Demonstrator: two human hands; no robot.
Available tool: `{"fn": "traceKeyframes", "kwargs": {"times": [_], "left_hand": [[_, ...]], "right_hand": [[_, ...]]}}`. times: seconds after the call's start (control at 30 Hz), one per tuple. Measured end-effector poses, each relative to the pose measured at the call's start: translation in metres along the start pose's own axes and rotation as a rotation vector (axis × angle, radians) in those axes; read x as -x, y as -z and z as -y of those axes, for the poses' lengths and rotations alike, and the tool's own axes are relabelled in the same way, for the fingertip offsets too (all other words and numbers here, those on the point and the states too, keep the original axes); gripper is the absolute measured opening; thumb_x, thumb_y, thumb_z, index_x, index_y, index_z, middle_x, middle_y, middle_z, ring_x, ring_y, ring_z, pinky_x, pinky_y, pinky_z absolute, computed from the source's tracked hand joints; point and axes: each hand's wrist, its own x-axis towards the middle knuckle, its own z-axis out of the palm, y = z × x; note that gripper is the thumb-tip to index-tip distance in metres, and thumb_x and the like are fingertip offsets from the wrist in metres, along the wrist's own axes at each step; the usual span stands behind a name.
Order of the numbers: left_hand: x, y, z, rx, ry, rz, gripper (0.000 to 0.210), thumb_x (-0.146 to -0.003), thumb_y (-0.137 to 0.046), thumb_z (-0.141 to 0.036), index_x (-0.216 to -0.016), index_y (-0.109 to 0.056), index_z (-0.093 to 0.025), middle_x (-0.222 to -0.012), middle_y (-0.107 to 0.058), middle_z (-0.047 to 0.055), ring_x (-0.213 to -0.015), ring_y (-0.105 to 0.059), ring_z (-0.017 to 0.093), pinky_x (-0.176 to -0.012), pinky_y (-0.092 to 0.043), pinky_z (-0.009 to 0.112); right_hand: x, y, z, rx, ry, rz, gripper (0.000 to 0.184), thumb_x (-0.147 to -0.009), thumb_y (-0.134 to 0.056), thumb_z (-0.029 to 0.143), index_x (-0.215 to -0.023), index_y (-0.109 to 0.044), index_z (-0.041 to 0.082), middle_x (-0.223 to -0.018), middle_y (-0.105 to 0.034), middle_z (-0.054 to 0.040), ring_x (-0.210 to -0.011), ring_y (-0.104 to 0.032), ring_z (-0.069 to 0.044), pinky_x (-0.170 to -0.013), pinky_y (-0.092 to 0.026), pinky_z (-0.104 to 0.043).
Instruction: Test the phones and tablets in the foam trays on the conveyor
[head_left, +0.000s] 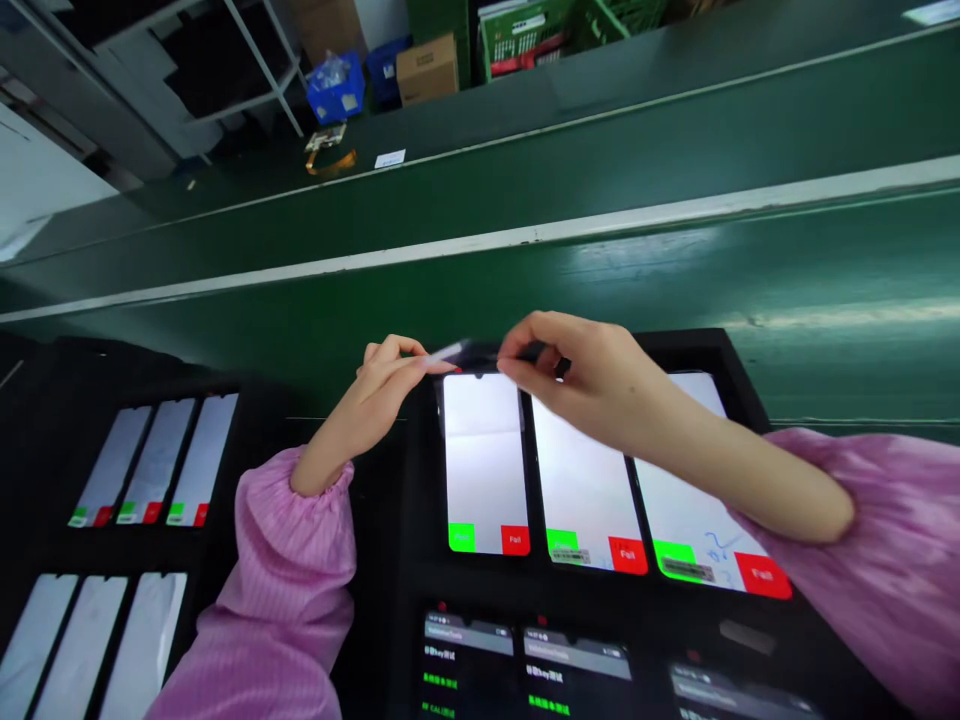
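Observation:
Above the far edge of a black foam tray [409,580], my left hand [386,385] and my right hand [581,360] are raised close together. A thin flat object [476,353] spans the gap between them, seen almost edge-on. It is blurred, pale at its left end and dark towards the right; its kind I cannot make out. My left fingers pinch the pale end, and my right fingers are closed on the dark end. Just below lies a smartphone [486,460] with a white screen and green and red blocks. My right hand and forearm partly cover a second smartphone [589,490] and a third smartphone [701,520].
Nearer me in the tray lie phones with dark menu screens [469,670]. Another black tray [45,550] on the left holds several white-screened phones [157,460]. Beyond runs a green conveyor surface [360,320] with a pale rail [450,245]. Bins and a cardboard box [427,70] stand behind.

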Motion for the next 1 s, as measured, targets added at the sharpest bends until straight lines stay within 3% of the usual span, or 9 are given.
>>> {"fn": "traceKeyframes", "kwargs": {"times": [0.1,0.2,0.27,0.47,0.57,0.67,0.77,0.9,1.0], "left_hand": [[-0.001,-0.001,0.001,0.000,-0.009,-0.007,0.054,-0.110,-0.029,-0.049,-0.115,-0.083,-0.038,-0.122,-0.060,0.001,-0.123,-0.050,0.026,-0.120,-0.033,0.051],[0.000,0.001,0.003,-0.011,-0.037,-0.013,0.055,-0.111,-0.029,-0.053,-0.117,-0.082,-0.037,-0.123,-0.060,0.001,-0.124,-0.051,0.025,-0.120,-0.034,0.051],[0.001,0.002,0.004,-0.018,-0.062,-0.012,0.054,-0.111,-0.031,-0.056,-0.118,-0.082,-0.037,-0.123,-0.061,0.001,-0.126,-0.051,0.026,-0.119,-0.035,0.050],[0.005,0.004,0.003,-0.035,-0.125,-0.037,0.056,-0.111,-0.031,-0.061,-0.118,-0.082,-0.037,-0.122,-0.062,0.001,-0.125,-0.051,0.026,-0.116,-0.037,0.049],[0.008,0.008,0.002,-0.034,-0.162,0.007,0.054,-0.110,-0.034,-0.064,-0.123,-0.079,-0.039,-0.123,-0.065,0.001,-0.124,-0.052,0.028,-0.116,-0.036,0.052],[0.011,0.013,0.002,-0.014,-0.198,0.136,0.048,-0.100,-0.058,-0.068,-0.138,-0.070,-0.040,-0.126,-0.070,0.003,-0.126,-0.053,0.031,-0.113,-0.039,0.054],[0.011,0.014,0.003,0.087,-0.213,0.246,0.068,-0.087,-0.083,-0.054,-0.149,-0.060,-0.036,-0.122,-0.073,0.005,-0.124,-0.061,0.030,-0.108,-0.046,0.047],[0.009,0.008,0.001,0.251,-0.181,0.259,0.061,-0.088,-0.084,-0.039,-0.144,-0.063,-0.027,-0.114,-0.075,0.005,-0.099,-0.072,0.022,-0.090,-0.055,0.033],[0.008,0.007,0.002,0.267,-0.169,0.230,0.060,-0.086,-0.084,-0.038,-0.142,-0.065,-0.025,-0.109,-0.075,0.005,-0.096,-0.073,0.021,-0.083,-0.057,0.029]], "right_hand": [[-0.011,0.005,-0.001,-0.048,-0.255,0.097,0.006,-0.098,-0.063,0.025,-0.095,-0.061,0.021,-0.089,-0.074,-0.0014,-0.050,-0.055,-0.011,-0.049,-0.043,-0.028],[-0.012,0.004,-0.001,-0.082,-0.366,0.147,0.005,-0.100,-0.059,0.026,-0.098,-0.056,0.023,-0.078,-0.074,0.0004,-0.043,-0.054,-0.013,-0.043,-0.044,-0.028],[-0.011,0.003,-0.004,-0.108,-0.349,0.131,0.007,-0.100,-0.059,0.026,-0.096,-0.055,0.024,-0.073,-0.073,0.0003,-0.041,-0.055,-0.014,-0.041,-0.044,-0.028],[-0.007,0.003,-0.011,-0.235,-0.299,0.045,0.009,-0.100,-0.062,0.027,-0.096,-0.055,0.024,-0.084,-0.078,-0.0040,-0.040,-0.056,-0.013,-0.036,-0.045,-0.027],[-0.005,0.004,-0.011,-0.283,-0.291,0.009,0.011,-0.100,-0.066,0.025,-0.094,-0.056,0.024,-0.084,-0.078,-0.0046,-0.039,-0.054,-0.012,-0.034,-0.041,-0.025],[-0.003,0.004,-0.011,-0.312,-0.297,-0.009,0.010,-0.099,-0.068,0.025,-0.095,-0.059,0.023,-0.083,-0.078,-0.0052,-0.039,-0.053,-0.011,-0.033,-0.038,-0.024],[-0.001,0.005,-0.011,-0.325,-0.313,-0.016,0.009,-0.099,-0.069,0.024,-0.095,-0.061,0.023,-0.082,-0.077,-0.0056,-0.042,-0.053,-0.012,-0.034,-0.038,-0.024],[0.001,0.003,-0.014,-0.337,-0.298,-0.008,0.011,-0.099,-0.071,0.029,-0.095,-0.063,0.024,-0.083,-0.077,-0.0057,-0.045,-0.055,-0.012,-0.035,-0.035,-0.024],[0.001,0.002,-0.016,-0.327,-0.295,0.000,0.011,-0.099,-0.070,0.031,-0.095,-0.062,0.024,-0.082,-0.076,-0.0049,-0.046,-0.055,-0.013,-0.036,-0.034,-0.025]]}}
